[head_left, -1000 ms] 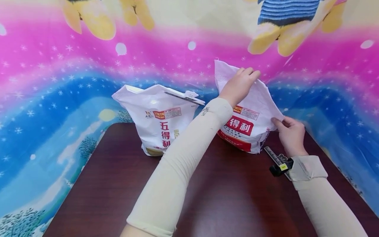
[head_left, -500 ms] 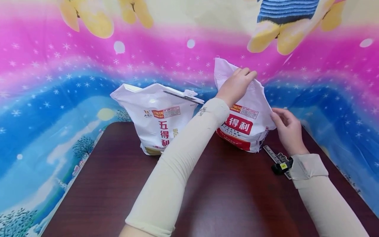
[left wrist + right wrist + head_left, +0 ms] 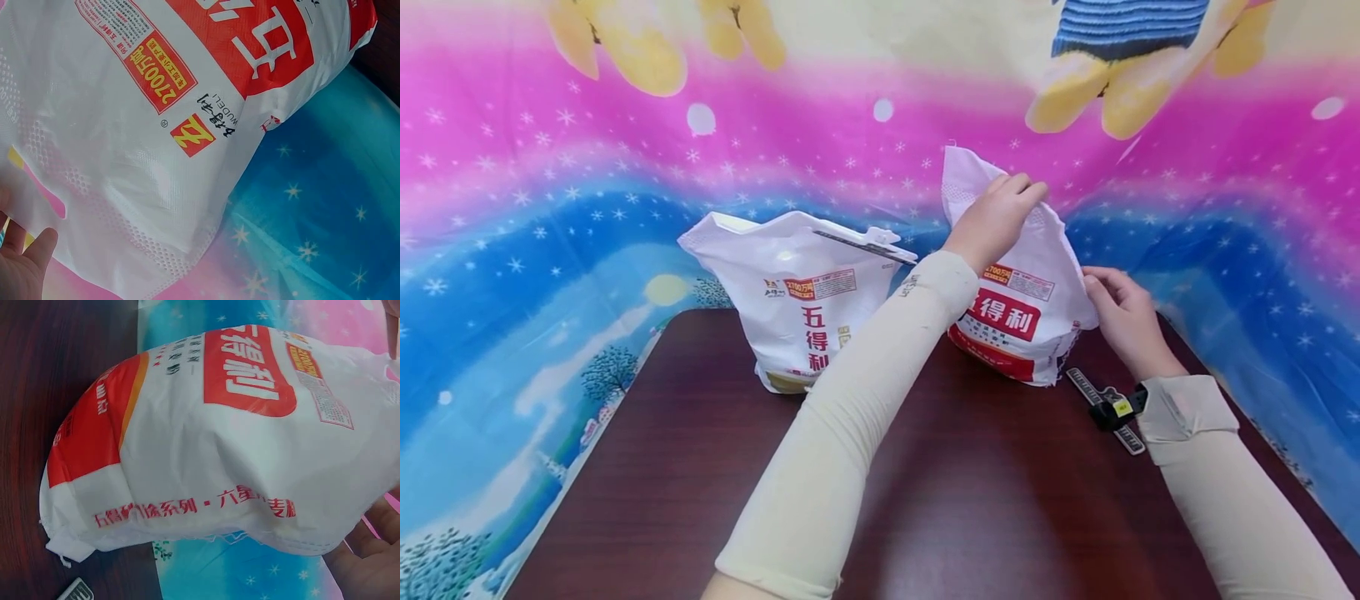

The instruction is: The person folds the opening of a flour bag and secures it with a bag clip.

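Note:
A white flour bag with red print (image 3: 1011, 312) stands on the table's right half, its top rising to a point at the left. My left hand (image 3: 1003, 212) grips its top edge; in the left wrist view, the thumb and fingers of that hand (image 3: 28, 262) show at the edge beside a slot in the bag. The bag's right side edge is pinched by my right hand (image 3: 1123, 308), thumb in front. In the right wrist view, part of the right hand (image 3: 369, 562) lies behind the bag's edge, some fingers hidden.
Left of it stands a second white flour bag (image 3: 782, 325), a long clip (image 3: 857, 242) across its top right. A flat clip with ruler-like markings (image 3: 1084, 387) lies near my right wrist, on the dark wooden table (image 3: 700, 467). A printed cloth (image 3: 820, 125) hangs behind.
My right hand has slid up along the bag's side edge. The left hand has shifted slightly left, still gripping the top, and the bag's right side has drawn in a little.

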A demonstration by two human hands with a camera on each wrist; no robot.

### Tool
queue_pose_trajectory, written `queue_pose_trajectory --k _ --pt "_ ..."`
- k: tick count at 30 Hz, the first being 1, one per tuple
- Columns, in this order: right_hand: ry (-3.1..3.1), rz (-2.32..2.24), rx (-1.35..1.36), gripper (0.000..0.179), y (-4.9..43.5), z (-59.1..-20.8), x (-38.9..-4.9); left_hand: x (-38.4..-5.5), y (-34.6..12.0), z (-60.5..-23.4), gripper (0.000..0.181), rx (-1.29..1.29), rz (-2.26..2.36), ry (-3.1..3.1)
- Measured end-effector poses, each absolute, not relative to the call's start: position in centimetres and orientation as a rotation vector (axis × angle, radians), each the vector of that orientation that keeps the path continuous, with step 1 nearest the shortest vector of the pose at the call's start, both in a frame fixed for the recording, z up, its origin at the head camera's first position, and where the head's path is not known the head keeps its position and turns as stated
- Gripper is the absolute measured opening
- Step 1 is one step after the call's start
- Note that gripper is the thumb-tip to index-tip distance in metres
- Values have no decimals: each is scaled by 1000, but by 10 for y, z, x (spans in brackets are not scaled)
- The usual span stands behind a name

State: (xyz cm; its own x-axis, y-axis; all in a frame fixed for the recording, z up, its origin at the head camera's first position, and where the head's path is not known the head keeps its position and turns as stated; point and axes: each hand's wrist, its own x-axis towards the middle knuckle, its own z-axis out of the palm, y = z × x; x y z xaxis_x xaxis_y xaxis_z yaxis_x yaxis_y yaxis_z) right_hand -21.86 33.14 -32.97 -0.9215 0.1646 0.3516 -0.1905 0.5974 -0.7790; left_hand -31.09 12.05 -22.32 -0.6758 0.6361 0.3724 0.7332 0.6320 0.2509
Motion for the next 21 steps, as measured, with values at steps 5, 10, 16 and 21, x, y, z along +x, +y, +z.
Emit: queue_pose_trajectory --k 5,10,16,21 --pt "-2466 1227 64 51 330 -332 -220 -309 121 -223 50 -1116 -599 -2611" --pt "-2499 1146 45 55 331 -333 -224 -309 122 -222 45 -1112 -501 -2571" --pt "-2486 1096 -21 58 328 -335 -230 -311 119 -224 40 -1057 -297 -2466" --pt "-2491 1053 -75 58 326 -337 -231 -311 119 -228 40 -1045 -241 -2418"
